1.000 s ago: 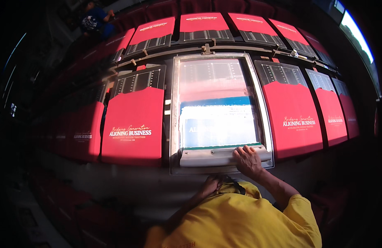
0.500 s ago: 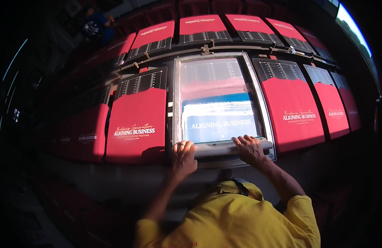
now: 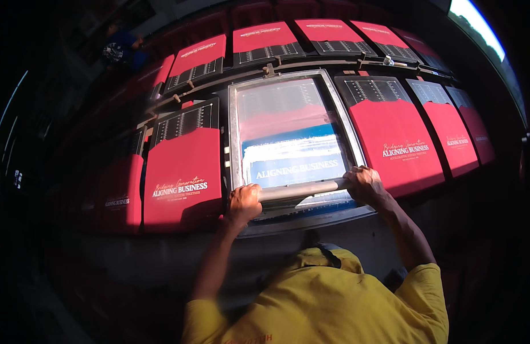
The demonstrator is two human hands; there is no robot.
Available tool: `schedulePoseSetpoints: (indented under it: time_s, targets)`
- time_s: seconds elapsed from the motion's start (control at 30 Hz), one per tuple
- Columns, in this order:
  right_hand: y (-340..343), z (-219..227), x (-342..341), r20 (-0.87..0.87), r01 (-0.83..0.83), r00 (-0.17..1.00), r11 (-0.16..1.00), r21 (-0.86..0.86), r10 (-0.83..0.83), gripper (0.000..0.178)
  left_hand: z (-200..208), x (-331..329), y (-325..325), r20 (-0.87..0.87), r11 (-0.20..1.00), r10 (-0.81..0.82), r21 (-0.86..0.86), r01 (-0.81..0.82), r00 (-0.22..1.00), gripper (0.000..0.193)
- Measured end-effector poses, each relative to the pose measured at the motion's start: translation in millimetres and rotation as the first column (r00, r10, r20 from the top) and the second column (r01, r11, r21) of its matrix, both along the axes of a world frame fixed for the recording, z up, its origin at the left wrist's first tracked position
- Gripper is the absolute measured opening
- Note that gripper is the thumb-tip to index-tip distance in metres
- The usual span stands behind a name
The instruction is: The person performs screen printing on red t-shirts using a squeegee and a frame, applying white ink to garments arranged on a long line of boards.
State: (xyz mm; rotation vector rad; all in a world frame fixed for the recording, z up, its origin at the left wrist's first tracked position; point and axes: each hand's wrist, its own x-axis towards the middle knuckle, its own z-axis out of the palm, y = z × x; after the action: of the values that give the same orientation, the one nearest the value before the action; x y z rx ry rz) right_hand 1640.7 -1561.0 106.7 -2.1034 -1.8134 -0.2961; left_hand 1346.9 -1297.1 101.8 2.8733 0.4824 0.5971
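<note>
A printing screen with a metal frame [image 3: 234, 123] lies over a red fabric panel directly ahead of me. Its mesh has a blue stencil [image 3: 299, 170] with light lettering, and a thick band of white ink [image 3: 293, 150] crosses it. A long grey squeegee [image 3: 302, 191] spans the near part of the screen. My left hand [image 3: 245, 202] is closed round its left end. At the right end, my right hand [image 3: 365, 184] grips it with bent fingers. The blade's lower edge is mostly hidden under the grey handle.
Red fabric pieces with white print lie on dark boards, one left [image 3: 182, 172] and one right [image 3: 397, 137] of the screen. A far row of boards [image 3: 265, 40] stands behind a metal rail [image 3: 213, 80]. A person in blue [image 3: 120, 49] is at the far left.
The squeegee has moved a little away from the screen's near edge, uncovering a strip of blue mesh there. My right hand has shifted outward to the squeegee's right end.
</note>
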Motion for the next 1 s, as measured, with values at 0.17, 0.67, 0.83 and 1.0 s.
schedulePoseSetpoints:
  time_s: [0.17, 0.67, 0.83, 1.0]
  targets:
    - [-24, -1, -24, -0.110, 0.110, 0.984, 0.968, -0.226, -0.138, 0.014, 28, -11, -35, -0.167, 0.999, 0.012, -0.047, -0.020, 0.986, 0.019]
    - [42, -21, 24, -0.007, 0.095, 0.995, 0.981, -0.168, -0.098, 0.023, -29, 44, 37, -0.051, 0.998, 0.014, 0.065, -0.010, 0.999, 0.027]
    - [85, -21, 72, 0.063, 0.044, 0.997, 0.992, -0.121, -0.037, 0.016, -22, 79, 81, -0.094, 0.998, 0.024, -0.054, -0.030, 0.995, 0.028]
    - [77, -12, 67, -0.009, 0.028, 1.000, 0.997, -0.066, -0.028, 0.014, 0, 74, 70, -0.140, 0.993, 0.109, -0.029, -0.114, 0.984, 0.030]
